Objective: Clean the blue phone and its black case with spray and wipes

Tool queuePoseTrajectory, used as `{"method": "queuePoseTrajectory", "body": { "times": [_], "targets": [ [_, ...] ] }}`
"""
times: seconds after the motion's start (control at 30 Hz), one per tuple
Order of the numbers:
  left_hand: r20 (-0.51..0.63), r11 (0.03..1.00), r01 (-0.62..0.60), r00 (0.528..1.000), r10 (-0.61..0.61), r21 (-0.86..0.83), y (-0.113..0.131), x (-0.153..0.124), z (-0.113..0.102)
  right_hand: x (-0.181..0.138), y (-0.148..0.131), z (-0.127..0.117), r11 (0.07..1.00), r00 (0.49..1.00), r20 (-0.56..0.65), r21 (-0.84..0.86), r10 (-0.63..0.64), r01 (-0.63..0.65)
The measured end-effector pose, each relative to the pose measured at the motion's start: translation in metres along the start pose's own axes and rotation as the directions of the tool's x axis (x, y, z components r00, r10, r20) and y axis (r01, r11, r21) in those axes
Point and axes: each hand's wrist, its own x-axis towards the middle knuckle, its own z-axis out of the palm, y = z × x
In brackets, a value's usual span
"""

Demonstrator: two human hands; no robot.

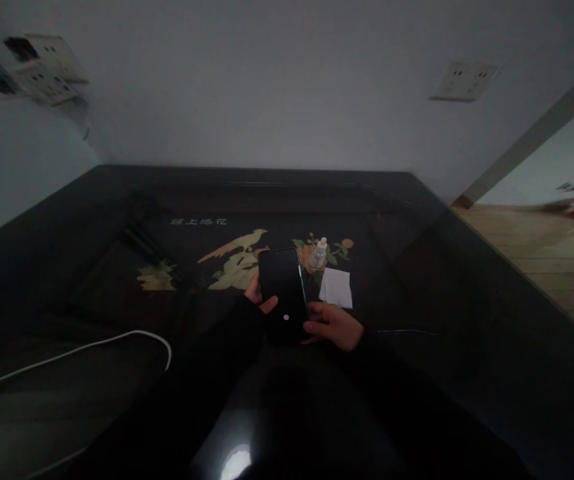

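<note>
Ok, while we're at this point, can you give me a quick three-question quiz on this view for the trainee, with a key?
1. True or false: the left hand and the right hand both touch the phone.
2. In the picture, where does the white cable lie relative to the phone?
A) To its left
B) To its right
C) Across its screen
3. What loose item lies on the dark table next to the small bottle?

Key:
1. True.
2. A.
3. A folded white cloth or tissue; the picture is too dim to tell which.
</note>
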Motion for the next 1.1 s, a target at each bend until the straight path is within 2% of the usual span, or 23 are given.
{"method": "queuePoseTrajectory", "body": {
  "times": [0.17, 0.4, 0.6, 0.7, 0.83, 0.9, 1.0, 1.1],
  "targets": [
    [-0.012, 0.994, -0.045, 0.999, 0.046, 0.101, 0.002, 0.002, -0.002, -0.001, 0.000, 0.002, 1.000, 0.998, -0.060, -0.027, -0.005, 0.004],
    [0.013, 0.992, -0.090, 0.996, 0.089, 0.085, 0.006, 0.001, 0.000, -0.002, 0.001, 0.006, 0.996, 0.993, -0.119, -0.088, -0.016, 0.006],
    [0.011, 0.989, -0.068, 0.998, 0.067, 0.129, 0.011, -0.001, 0.001, -0.002, 0.003, 0.008, 0.989, 0.990, -0.136, -0.147, -0.025, 0.005],
    [0.019, 0.994, -0.012, 1.000, 0.010, 0.105, 0.011, -0.002, 0.002, -0.003, -0.006, 0.002, 0.983, 0.991, -0.130, -0.186, -0.033, 0.008],
    [0.129, 0.999, 0.016, 0.992, -0.011, -0.035, 0.005, -0.004, 0.003, -0.003, -0.033, -0.011, 0.974, 0.970, -0.199, -0.205, -0.140, 0.098],
    [0.203, 0.999, 0.019, 0.979, -0.009, -0.049, 0.002, -0.004, 0.003, -0.002, -0.048, -0.016, 0.967, 0.959, -0.214, -0.211, -0.187, 0.142],
    [0.293, 0.998, 0.053, 0.955, -0.038, -0.044, -0.001, -0.006, 0.004, 0.001, -0.063, -0.018, 0.963, 0.965, -0.182, -0.226, -0.187, 0.144],
    [0.331, 0.996, 0.064, 0.943, -0.043, -0.054, -0.001, -0.008, 0.004, 0.002, -0.066, -0.018, 0.965, 0.976, -0.136, -0.222, -0.170, 0.137]
  ]
}}
